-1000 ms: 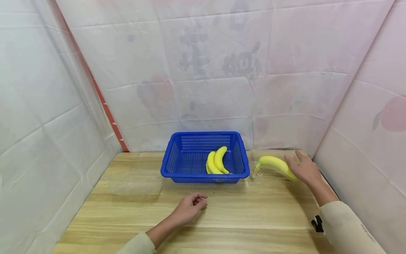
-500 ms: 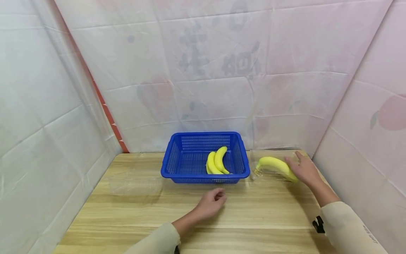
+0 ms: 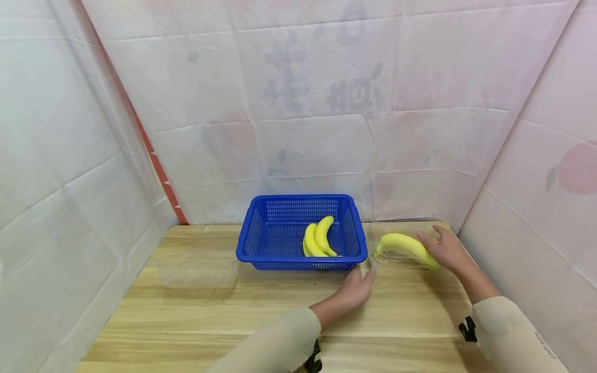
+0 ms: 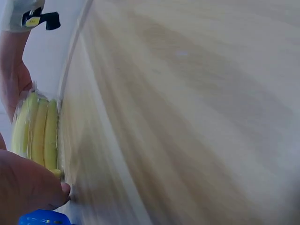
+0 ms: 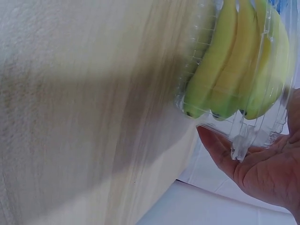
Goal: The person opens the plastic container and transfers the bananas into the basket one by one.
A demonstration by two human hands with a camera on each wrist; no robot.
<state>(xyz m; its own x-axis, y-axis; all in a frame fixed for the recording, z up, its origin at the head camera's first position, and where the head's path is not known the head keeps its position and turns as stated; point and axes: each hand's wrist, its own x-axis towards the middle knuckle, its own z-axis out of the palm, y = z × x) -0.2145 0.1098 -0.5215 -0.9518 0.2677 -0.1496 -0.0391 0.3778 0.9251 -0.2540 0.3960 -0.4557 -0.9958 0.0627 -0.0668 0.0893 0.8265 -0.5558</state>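
A clear plastic clamshell box (image 5: 236, 117) holds a bunch of several yellow bananas (image 3: 402, 244), lying right of the blue basket. My right hand (image 3: 450, 251) grips the box's right end; in the right wrist view its fingers reach round the corner by the lid's tab. My left hand (image 3: 354, 290) is at the box's left end, thumb and fingers apart. In the left wrist view the left thumb (image 4: 35, 185) overlaps the end of the box, close to the banana stem, with the other fingers mostly out of frame.
A blue plastic basket (image 3: 300, 259) with several bananas (image 3: 322, 237) in it stands at the back middle of the wooden table (image 3: 196, 321). An empty clear plastic box (image 3: 198, 272) sits left of it. White printed sheets (image 3: 298, 103) wall the back and sides.
My left hand has moved right, from in front of the basket to the left end of the banana box, and its fingers have spread. The right hand has stayed on the box.
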